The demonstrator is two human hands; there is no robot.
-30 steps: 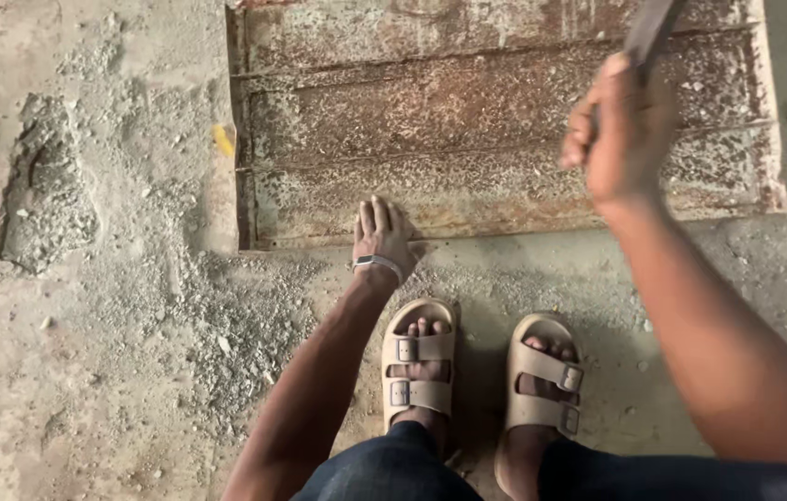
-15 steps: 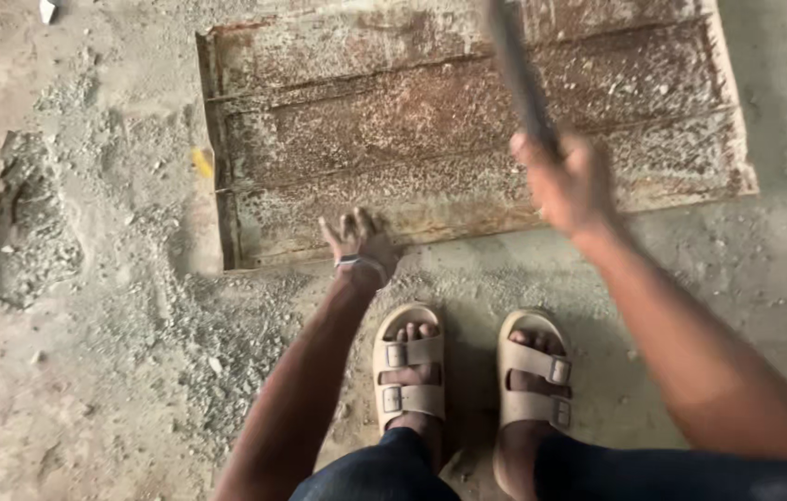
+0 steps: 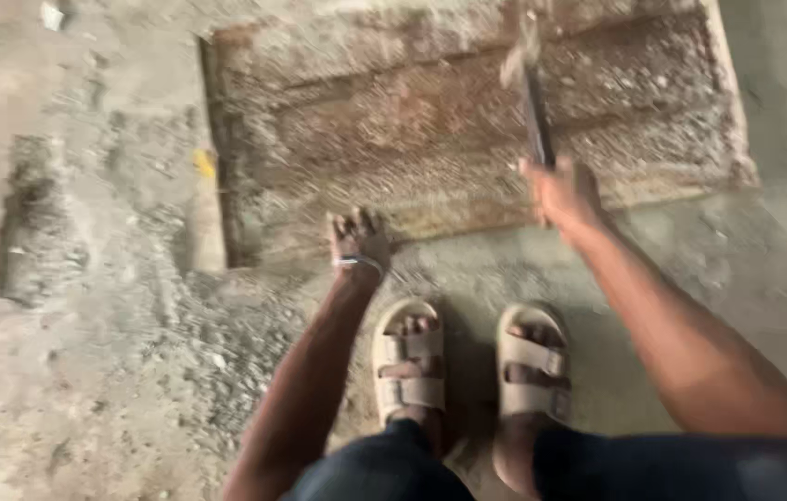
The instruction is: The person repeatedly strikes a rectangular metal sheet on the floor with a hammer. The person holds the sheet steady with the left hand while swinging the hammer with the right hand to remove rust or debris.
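Rusted ribbed metal panel lies flat on the concrete floor, crusted with pale hardened mortar or grit; you stand at its near edge, both sandals just short of it; frame is motion-blurred, so fine detail is uncertain.

Judgement on the step: this reads as chipping crust off the panel; strike along the ribs rather than across them, with the tool low and glancing so the crust flakes instead of the metal denting; bear down with the bracing hand so the sheet does not hop; keep those fingers well aside of the strike line; loose rubble beside your left foot could roll underfoot.

Your right hand is closed around the handle of a dark, long-handled striking tool, head blurred, probably a hammer; the tool points away from you over the panel's middle band, whether touching or just above it I cannot tell.

Your left hand is spread flat, fingers apart, pressing the panel's near edge; it holds nothing; a wristband sits at the wrist.

A small yellow chip lies just left of the panel.
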